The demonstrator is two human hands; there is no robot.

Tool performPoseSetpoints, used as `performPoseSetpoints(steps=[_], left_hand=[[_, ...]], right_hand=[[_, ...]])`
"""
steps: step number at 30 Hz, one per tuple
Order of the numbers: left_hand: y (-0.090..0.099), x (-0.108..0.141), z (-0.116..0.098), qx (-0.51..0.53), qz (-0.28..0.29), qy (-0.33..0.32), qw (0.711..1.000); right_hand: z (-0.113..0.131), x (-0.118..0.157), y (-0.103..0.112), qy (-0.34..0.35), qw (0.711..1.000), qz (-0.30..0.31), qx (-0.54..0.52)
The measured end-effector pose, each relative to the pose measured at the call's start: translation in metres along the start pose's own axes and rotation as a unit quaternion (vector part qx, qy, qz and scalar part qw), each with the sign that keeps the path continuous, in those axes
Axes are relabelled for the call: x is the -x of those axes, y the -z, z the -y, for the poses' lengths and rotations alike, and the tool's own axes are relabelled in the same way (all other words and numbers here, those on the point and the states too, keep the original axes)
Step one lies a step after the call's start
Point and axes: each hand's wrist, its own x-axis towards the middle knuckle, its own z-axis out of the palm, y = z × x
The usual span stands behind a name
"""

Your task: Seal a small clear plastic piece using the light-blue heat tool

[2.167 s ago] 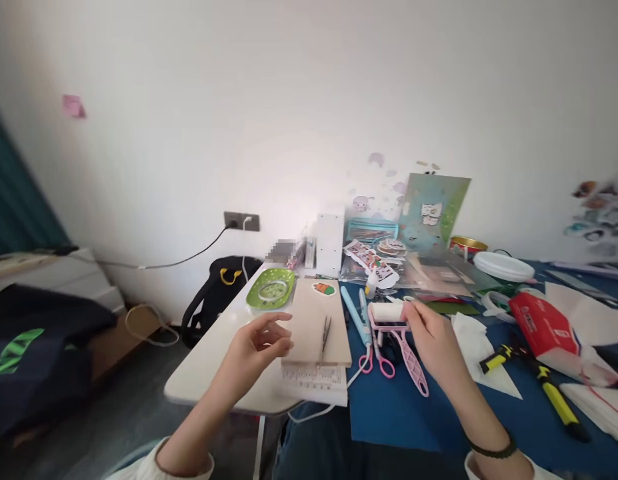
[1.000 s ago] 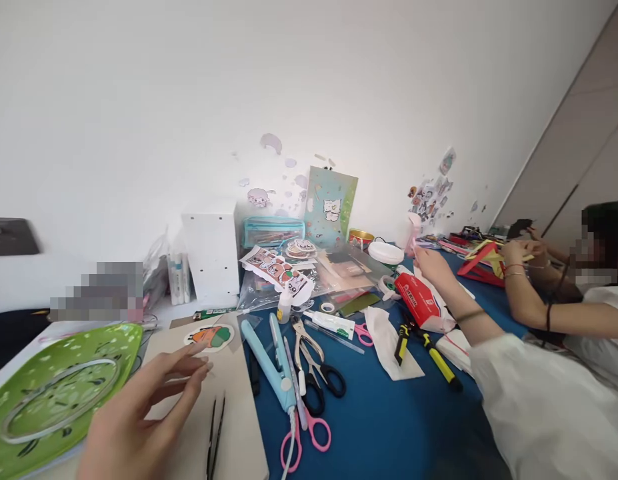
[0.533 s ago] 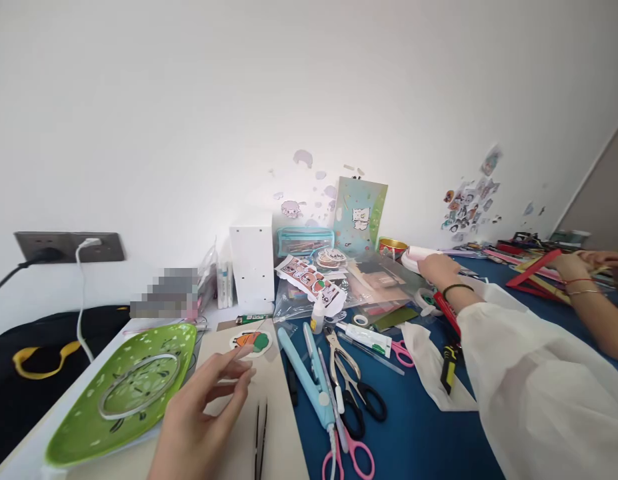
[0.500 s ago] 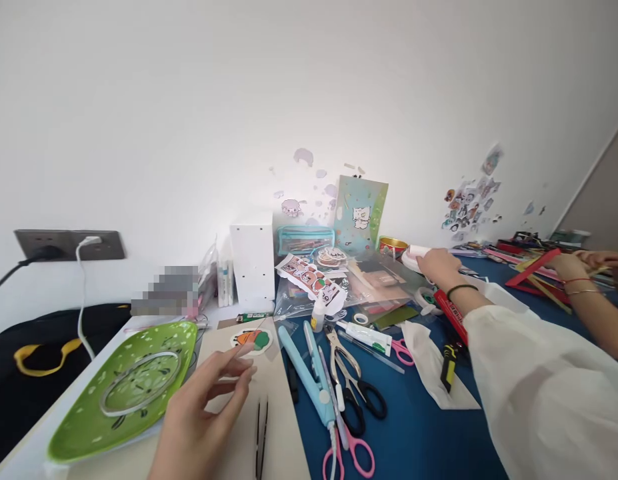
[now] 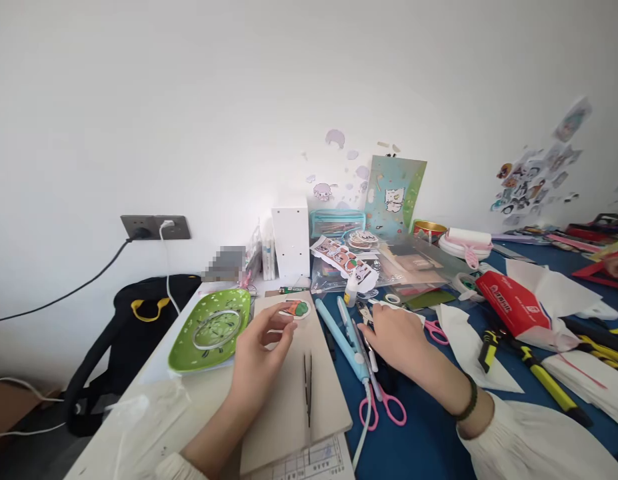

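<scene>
Near edge, centre: one printed sheet, partly under a pale board. On the board: dark tweezers, lying lengthwise. To the right: a blue mat bearing pink-handled scissors, handles toward the near side; farther right, one tool with black-and-yellow grips. Left hand, over the board's left part: released, fingers loosely curled, thumb and forefinger parted. Carrot sticker: flat at the board's far end, its left part overlapped in view by the left fingertips; contact cannot be told. Right hand: palm down over the mat, just right of a violet pen and a light-blue clamp-shaped tool with white cord; fingertips partly hidden, so whether they grasp anything cannot be told. Left of the board: one green tray containing a pale oval ring. Beyond, at centre: small white bottle; illustrated paper strip on clear plastic. At right: red packet. Farther: white box, upright; light-blue pouch; red-and-gold tin; roller with white roll and pink handle. Farthest: blue-green picture card, standing against the white wall.
</scene>
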Motion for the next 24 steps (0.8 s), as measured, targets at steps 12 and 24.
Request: performPoseSetpoints(steps=[12,24], left_hand=[[0.001,0.001,-0.003,0.005,0.003,0.008,1.000],[0.007,0.008,-0.004,0.022,-0.090,0.016,0.996]], right_hand=[[0.034,-0.005,-0.018,0.045,0.996,0.045,-0.058],[0.008,-0.015,-0.017,0.074,0.909,0.107,-0.397]])
